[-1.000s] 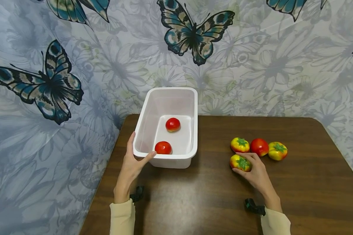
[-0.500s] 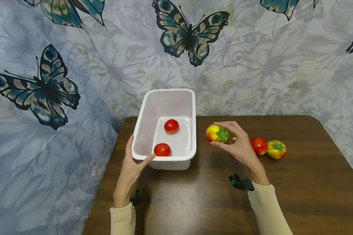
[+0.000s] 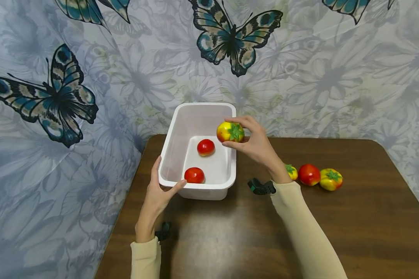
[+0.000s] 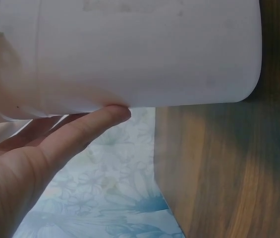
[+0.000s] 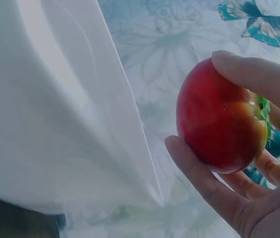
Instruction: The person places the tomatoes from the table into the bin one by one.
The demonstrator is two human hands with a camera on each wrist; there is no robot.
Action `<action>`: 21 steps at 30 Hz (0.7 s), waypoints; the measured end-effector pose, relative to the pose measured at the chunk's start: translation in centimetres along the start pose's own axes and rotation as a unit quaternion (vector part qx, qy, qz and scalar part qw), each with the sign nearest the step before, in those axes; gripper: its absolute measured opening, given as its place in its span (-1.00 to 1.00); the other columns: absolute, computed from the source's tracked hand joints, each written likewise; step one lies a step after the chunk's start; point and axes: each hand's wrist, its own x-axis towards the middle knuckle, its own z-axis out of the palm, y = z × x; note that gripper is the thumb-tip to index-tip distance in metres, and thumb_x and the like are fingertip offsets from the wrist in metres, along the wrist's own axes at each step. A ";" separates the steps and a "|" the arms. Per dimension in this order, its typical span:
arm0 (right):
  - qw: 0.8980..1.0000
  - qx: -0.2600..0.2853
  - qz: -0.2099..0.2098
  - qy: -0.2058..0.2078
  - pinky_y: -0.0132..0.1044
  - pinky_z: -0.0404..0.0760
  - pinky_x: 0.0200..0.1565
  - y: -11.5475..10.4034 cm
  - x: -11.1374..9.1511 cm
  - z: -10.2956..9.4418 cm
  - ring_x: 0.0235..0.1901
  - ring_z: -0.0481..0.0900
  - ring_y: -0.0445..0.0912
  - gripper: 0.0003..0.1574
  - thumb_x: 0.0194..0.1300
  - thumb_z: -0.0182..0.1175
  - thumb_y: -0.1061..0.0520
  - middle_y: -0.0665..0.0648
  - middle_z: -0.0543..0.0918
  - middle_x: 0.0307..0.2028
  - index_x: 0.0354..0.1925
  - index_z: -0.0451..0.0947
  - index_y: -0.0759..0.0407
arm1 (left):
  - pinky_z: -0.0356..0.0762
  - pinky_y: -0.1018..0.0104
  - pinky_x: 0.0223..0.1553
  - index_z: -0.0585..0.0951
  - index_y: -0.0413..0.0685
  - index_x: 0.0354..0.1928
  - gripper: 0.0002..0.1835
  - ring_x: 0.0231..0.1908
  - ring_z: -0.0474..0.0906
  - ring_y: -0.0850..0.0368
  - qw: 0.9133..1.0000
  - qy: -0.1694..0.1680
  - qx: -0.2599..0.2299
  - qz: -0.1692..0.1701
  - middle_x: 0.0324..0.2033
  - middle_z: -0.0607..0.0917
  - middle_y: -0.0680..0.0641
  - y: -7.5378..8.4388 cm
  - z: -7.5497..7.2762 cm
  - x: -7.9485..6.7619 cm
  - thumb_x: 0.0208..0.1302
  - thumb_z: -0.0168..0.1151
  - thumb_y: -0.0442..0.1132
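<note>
In the head view, my right hand (image 3: pixel 258 146) pinches a yellow-and-red tomato (image 3: pixel 227 132) with a green leafy top, held above the right rim of a white plastic tub (image 3: pixel 219 186). In the right wrist view the same tomato (image 5: pixel 219 116) shows its red underside between thumb and fingers, beside the tub wall (image 5: pixel 55 124). My left hand (image 3: pixel 156 199) grips the tub's near left corner, thumb at the front rim and fingers along the left side. Inside the tub lie two red tomatoes, one farther back (image 3: pixel 206 147) and one nearer (image 3: pixel 194 175).
On the brown wooden table (image 3: pixel 223 240), right of the tub, a row holds a yellow-green tomato (image 3: pixel 291 172) partly hidden by my right wrist, a red tomato (image 3: pixel 309 174) and a yellow one (image 3: pixel 331 179). A butterfly-patterned wall covering (image 3: pixel 143 77) stands behind the table.
My right hand has lifted the yellow-and-red tomato from the table beside the row and carried it left and up to the tub's right rim. My left hand stays on the tub.
</note>
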 end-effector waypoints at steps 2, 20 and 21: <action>1.000 -0.006 -0.001 -0.001 -0.04 0.64 0.13 -0.1 0.7 0.5 0.14 0.46 0.02 -0.25 0.14 0.61 0.19 0.15 0.55 0.17 0.30 0.63 0.09 | 0.25 -0.33 0.41 -0.06 0.34 0.69 0.19 0.37 0.28 -0.21 1.000 0.000 0.003 0.001 0.49 0.28 -0.13 0.0 0.0 0.1 0.19 0.57 0.01; 0.997 0.011 0.022 -0.077 0.01 0.46 0.30 0.2 4.1 5.0 0.21 0.42 0.08 -0.25 0.16 0.58 0.20 0.21 0.52 0.21 0.31 0.60 0.15 | 0.31 -0.33 0.38 -0.08 0.28 0.69 0.21 0.35 0.30 -0.22 1.000 -0.006 0.011 -0.004 0.49 0.27 -0.15 0.0 -0.2 0.2 0.19 0.56 0.00; 0.997 0.010 0.023 -0.078 0.01 0.45 0.31 0.1 4.1 5.1 0.22 0.42 0.08 -0.25 0.16 0.58 0.20 0.21 0.52 0.22 0.31 0.60 0.14 | 0.32 -0.33 0.38 -0.07 0.29 0.69 0.20 0.35 0.30 -0.22 1.000 -0.005 0.012 -0.003 0.49 0.27 -0.14 0.1 -0.2 0.2 0.19 0.56 0.01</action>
